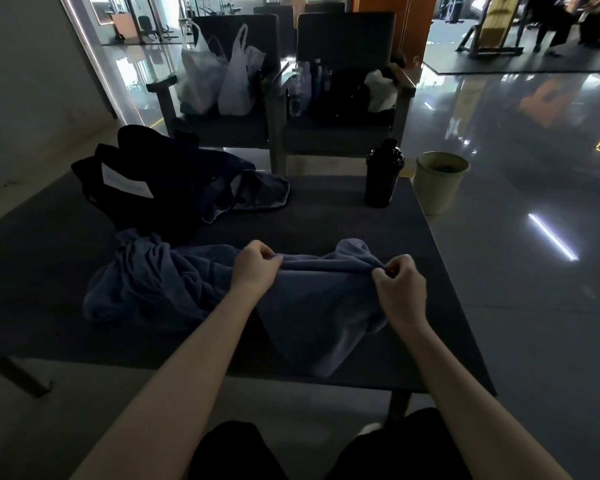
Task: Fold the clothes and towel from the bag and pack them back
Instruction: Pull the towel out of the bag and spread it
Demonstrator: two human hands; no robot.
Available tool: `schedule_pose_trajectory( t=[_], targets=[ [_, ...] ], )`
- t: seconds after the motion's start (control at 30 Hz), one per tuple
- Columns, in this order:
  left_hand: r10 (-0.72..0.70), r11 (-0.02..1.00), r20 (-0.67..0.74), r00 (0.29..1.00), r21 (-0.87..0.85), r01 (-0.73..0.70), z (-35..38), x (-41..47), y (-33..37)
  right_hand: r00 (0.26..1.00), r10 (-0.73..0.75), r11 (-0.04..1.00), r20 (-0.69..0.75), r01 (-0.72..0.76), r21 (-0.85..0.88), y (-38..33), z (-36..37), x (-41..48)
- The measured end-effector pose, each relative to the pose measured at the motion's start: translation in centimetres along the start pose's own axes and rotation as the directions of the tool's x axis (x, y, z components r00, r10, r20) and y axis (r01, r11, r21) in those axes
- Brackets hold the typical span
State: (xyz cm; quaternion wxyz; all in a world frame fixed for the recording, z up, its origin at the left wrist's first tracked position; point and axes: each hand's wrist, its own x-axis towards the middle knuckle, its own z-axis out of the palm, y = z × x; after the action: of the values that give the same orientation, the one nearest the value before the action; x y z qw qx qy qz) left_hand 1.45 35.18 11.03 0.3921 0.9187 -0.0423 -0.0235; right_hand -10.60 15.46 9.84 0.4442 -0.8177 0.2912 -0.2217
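Head cam: both hands are pinching the top edge of the blue towel (302, 306), left hand (255, 268) and right hand (399, 289) a bit apart. Towel's bunched along the tabletop's (326, 216) near edge, black bag (136, 188) at the far left corner, dark bottle (383, 174) far right.

One view only, worn on the head: wide-angle, looking forward and down over the dark tabletop (326, 216), which sits close below. Two chairs (343, 39) stand further off, across the top.
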Motion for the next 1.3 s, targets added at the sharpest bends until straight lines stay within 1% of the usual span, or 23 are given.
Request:
schedule_pose_trajectory(
  t=[0.03, 0.07, 0.1, 0.13, 0.17, 0.2, 0.23, 0.3, 0.33, 0.4, 0.5, 0.53, 0.6, 0.67, 0.73, 0.8, 0.9, 0.93, 1.03, 1.1, 1.2, 1.27, 1.3],
  targets=[
    [-0.012, 0.993, 0.03, 0.999, 0.119, 0.008, -0.1, -0.1, 0.0, 0.998, -0.021, 0.997, 0.062, 0.026, -0.079, 0.1, -0.1, -0.2],
    [-0.043, 0.963, 0.08, 0.996, 0.27, 0.019, 0.0, -0.2, 0.0, 0.989, -0.029, 0.982, 0.145, 0.055, -0.18, 0.2, 0.0, -0.5],
    [-0.087, 0.911, 0.139, 0.987, 0.412, 0.022, 0.1, -0.4, -0.2, 0.975, -0.016, 0.958, 0.221, 0.078, -0.276, 0.4, 0.2, -0.9],
    [-0.129, 0.863, 0.186, 0.974, 0.505, 0.018, 0.3, -0.5, -0.3, 0.965, 0.009, 0.936, 0.261, 0.084, -0.343, 0.6, 0.3, -1.2],
    [-0.152, 0.834, 0.219, 0.964, 0.552, 0.006, 0.7, -0.7, -0.4, 0.964, 0.033, 0.925, 0.264, 0.071, -0.373, 0.9, 0.4, -1.4],
    [-0.146, 0.822, 0.231, 0.962, 0.569, -0.012, 1.1, -0.7, -0.4, 0.969, 0.052, 0.926, 0.242, 0.044, -0.374, 1.1, 0.4, -1.4],
    [-0.103, 0.823, 0.225, 0.969, 0.567, -0.044, 1.5, -0.7, -0.4, 0.974, 0.069, 0.931, 0.215, 0.014, -0.365, 1.3, 0.5, -1.3],
    [-0.003, 0.844, 0.214, 0.977, 0.524, -0.112, 2.5, -0.3, -0.3, 0.978, 0.103, 0.934, 0.182, -0.032, -0.357, 1.6, 0.6, -0.8],
    [0.018, 0.868, 0.224, 0.974, 0.48, -0.127, 3.1, 0.2, -0.2, 0.978, 0.115, 0.935, 0.177, -0.047, -0.35, 1.6, 0.7, -0.4],
    [0.016, 0.916, 0.284, 0.959, 0.38, -0.128, 4.3, 1.5, -0.1, 0.975, 0.13, 0.949, 0.178, -0.07, -0.306, 1.6, 1.3, 0.8],
    [0.015, 0.942, 0.355, 0.935, 0.308, -0.132, 6.5, 3.5, 0.3, 0.955, 0.179, 0.968, 0.236, -0.129, -0.215, 1.6, 2.6, 3.2],
    [0.015, 0.942, 0.367, 0.93, 0.305, -0.136, 7.2, 4.0, 0.5, 0.944, 0.186, 0.967, 0.272, -0.127, -0.222, 1.5, 3.2, 3.9],
    [0.033, 0.908, 0.389, 0.921, 0.374, -0.191, 8.4, 5.0, 0.8, 0.934, 0.157, 0.957, 0.322, -0.064, -0.284, 1.6, 4.1, 4.9],
    [0.06, 0.858, 0.412, 0.909, 0.444, -0.259, 9.2, 5.5, 0.9, 0.943, 0.103, 0.943, 0.317, 0.009, -0.334, 1.7, 4.7, 5.4],
    [0.067, 0.85, 0.413, 0.908, 0.453, -0.269, 9.2, 5.6, 1.1, 0.954, 0.041, 0.931, 0.297, 0.071, -0.359, 1.8, 4.8, 5.6],
    [0.078, 0.884, 0.358, 0.93, 0.406, -0.231, 8.5, 5.8, 1.4, 0.971, -0.031, 0.926, 0.236, 0.117, -0.36, 1.8, 4.5, 5.9],
    [0.065, 0.975, 0.242, 0.968, 0.189, -0.113, 6.7, 6.0, 2.1, 0.987, -0.103, 0.928, 0.123, 0.14, -0.346, 1.3, 3.5, 6.3],
    [0.056, 0.987, 0.219, 0.974, 0.137, -0.087, 6.1, 6.1, 2.4, 0.989, -0.1, 0.923, 0.111, 0.134, -0.36, 1.1, 3.2, 6.3],
    [0.03, 0.997, 0.154, 0.988, 0.059, -0.039, 4.5, 6.1, 2.9, 0.992, -0.074, 0.887, 0.104, 0.113, -0.448, 0.4, 2.3, 6.1],
    [0.024, 1.0, 0.127, 0.992, -0.01, -0.023, 3.6, 6.0, 3.5, 0.994, -0.087, 0.872, 0.071, 0.11, -0.476, -0.4, 1.7, 6.1],
    [0.075, 0.981, 0.078, 0.994, -0.182, -0.059, 2.3, 5.7, 4.9, 0.984, -0.177, 0.884, -0.017, 0.151, -0.442, -2.1, 0.7, 6.4],
    [0.16, 0.935, 0.013, 0.987, -0.323, -0.148, 1.4, 5.5, 5.6, 0.948, -0.309, 0.884, -0.081, 0.255, -0.391, -3.3, 0.0, 6.4],
    [0.209, 0.905, -0.029, 0.977, -0.373, -0.205, 0.9, 5.3, 5.9, 0.915, -0.389, 0.872, -0.104, 0.33, -0.362, -3.8, -0.4, 6.3]
  ],
)
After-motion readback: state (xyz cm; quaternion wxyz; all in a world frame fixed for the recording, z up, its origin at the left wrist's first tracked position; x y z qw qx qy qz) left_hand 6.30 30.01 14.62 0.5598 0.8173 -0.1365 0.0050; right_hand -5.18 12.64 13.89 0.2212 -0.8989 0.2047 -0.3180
